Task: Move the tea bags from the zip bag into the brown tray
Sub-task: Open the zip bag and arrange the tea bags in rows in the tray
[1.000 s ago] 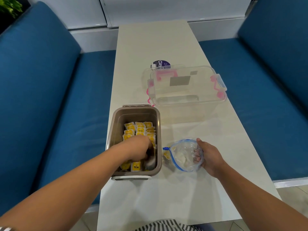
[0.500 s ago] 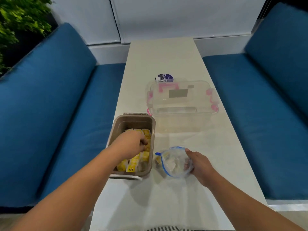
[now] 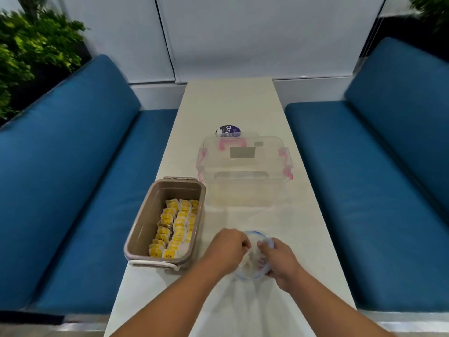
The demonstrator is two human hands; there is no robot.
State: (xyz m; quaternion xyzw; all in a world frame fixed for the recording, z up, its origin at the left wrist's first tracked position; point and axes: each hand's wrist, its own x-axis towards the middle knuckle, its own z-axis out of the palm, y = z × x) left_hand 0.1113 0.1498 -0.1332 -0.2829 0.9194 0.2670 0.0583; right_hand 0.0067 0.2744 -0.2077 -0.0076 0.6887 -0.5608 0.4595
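Observation:
The brown tray [image 3: 139, 228] stands on the table's left side, with rows of yellow tea bags [image 3: 178, 224] packed along its right half. Just right of it lies the clear zip bag [image 3: 251, 261] with a blue seal, its mouth turned up between my hands. My left hand [image 3: 226, 250] has its fingers curled at the bag's left rim. My right hand [image 3: 279, 261] grips the bag's right side, thumb on the rim. Pale contents show faintly inside the bag; I cannot make them out.
A clear plastic box [image 3: 245, 171] with pink clips sits behind the bag, and a purple-lidded tub [image 3: 229, 130] stands behind that. The narrow white table [image 3: 228, 100] runs between two blue benches [image 3: 73, 190]. Plants are at the far left.
My left hand has come out of the brown tray and moved right to the zip bag's mouth. My right hand kept hold of the bag. The camera tilted upward.

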